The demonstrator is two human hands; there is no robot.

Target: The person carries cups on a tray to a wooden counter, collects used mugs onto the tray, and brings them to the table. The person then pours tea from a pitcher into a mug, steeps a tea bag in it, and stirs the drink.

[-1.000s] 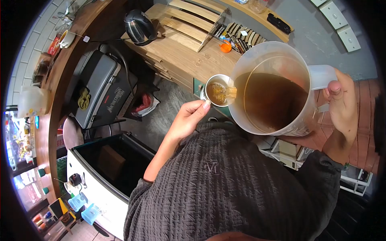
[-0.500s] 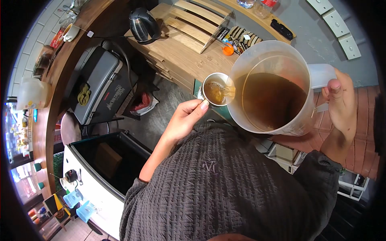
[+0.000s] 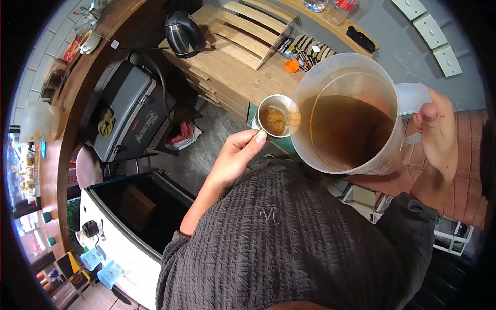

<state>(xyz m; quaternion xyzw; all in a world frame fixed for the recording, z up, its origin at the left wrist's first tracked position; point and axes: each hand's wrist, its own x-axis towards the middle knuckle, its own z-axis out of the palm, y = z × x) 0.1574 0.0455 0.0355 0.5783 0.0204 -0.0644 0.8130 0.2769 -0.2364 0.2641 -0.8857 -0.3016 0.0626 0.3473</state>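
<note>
A white cup [image 3: 260, 117] is pinched by its handle between the thumb and fingers of my left hand [image 3: 238, 156]. Brown liquid swirls inside it. My right hand [image 3: 438, 132] grips the handle of a large translucent plastic pitcher [image 3: 356, 70], which is tilted toward the cup and holds a good amount of brown liquid. From the pitcher's lip a stream runs into the cup, just at its right rim. The fingers of my right hand are partly hidden behind the handle.
Beyond the cup is a wooden counter [image 3: 243, 77] with a black kettle [image 3: 184, 34], an orange item [image 3: 292, 64] and a slatted wooden rack [image 3: 248, 32]. A grey cooler box [image 3: 126, 111] stands at left, near an open black bin [image 3: 144, 206]. Another cup [image 3: 90, 42] sits on the upper-left shelf.
The cup and my left hand have shifted slightly left, and the liquid in the cup looks a little higher. The pitcher stays tilted, with liquid still flowing.
</note>
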